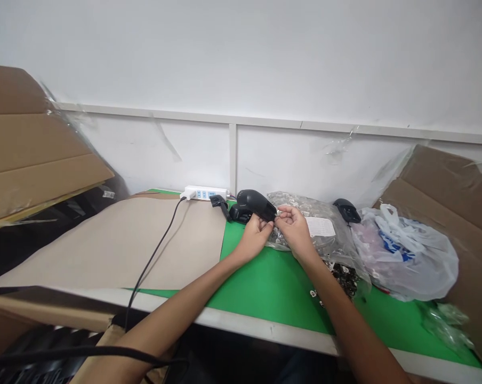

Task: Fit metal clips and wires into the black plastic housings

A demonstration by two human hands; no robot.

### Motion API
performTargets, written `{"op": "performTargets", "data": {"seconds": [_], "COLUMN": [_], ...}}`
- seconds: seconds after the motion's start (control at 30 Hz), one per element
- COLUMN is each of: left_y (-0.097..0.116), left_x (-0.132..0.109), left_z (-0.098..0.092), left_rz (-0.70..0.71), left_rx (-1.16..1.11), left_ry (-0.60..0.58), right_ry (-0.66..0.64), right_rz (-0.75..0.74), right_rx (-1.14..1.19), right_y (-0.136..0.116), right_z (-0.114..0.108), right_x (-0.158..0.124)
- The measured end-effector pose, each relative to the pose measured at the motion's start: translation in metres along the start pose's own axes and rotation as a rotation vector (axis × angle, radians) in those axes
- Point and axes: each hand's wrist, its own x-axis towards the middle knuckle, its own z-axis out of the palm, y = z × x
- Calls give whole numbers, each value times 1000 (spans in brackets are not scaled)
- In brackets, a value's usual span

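Note:
A black rounded device (254, 201) is held up over the green table top (260, 277). My left hand (257, 234) grips its lower right end, thumb and fingers closed on it. At the same end, my right hand (292, 224) pinches with thumb and index finger; whatever lies between those fingertips is too small to make out. Behind my left hand are more black parts (220, 205) on the table. A clear plastic bag (339, 234) full of small metal pieces lies just behind and right of my right hand.
Loose dark and metal pieces (343, 277) spill near my right forearm. Farther right sit a white plastic bag (420, 256) and another black part (347, 210). A white power strip (205, 192) with a black cable (157, 253) is at the back. Brown paper (185, 240) covers the left; cardboard flanks both sides.

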Motion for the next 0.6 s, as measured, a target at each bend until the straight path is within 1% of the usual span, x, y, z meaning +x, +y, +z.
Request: {"op": "performTargets", "data": {"seconds": [0.2,0.4,0.6], "left_y": [-4,-7,-3], "left_x": [-3,-3,-3], "left_z": [0,0,1], "left_rz": [-16,-7,-4], "left_rx": [70,105,139], "left_ry": [-35,-15,9], "right_ry": [38,82,85], "right_rz": [-20,-78,-75], "right_rx": [-76,-141,-178], "right_y": [2,7,11], "right_z": [1,5,3], "right_x": [-1,-3,0]}}
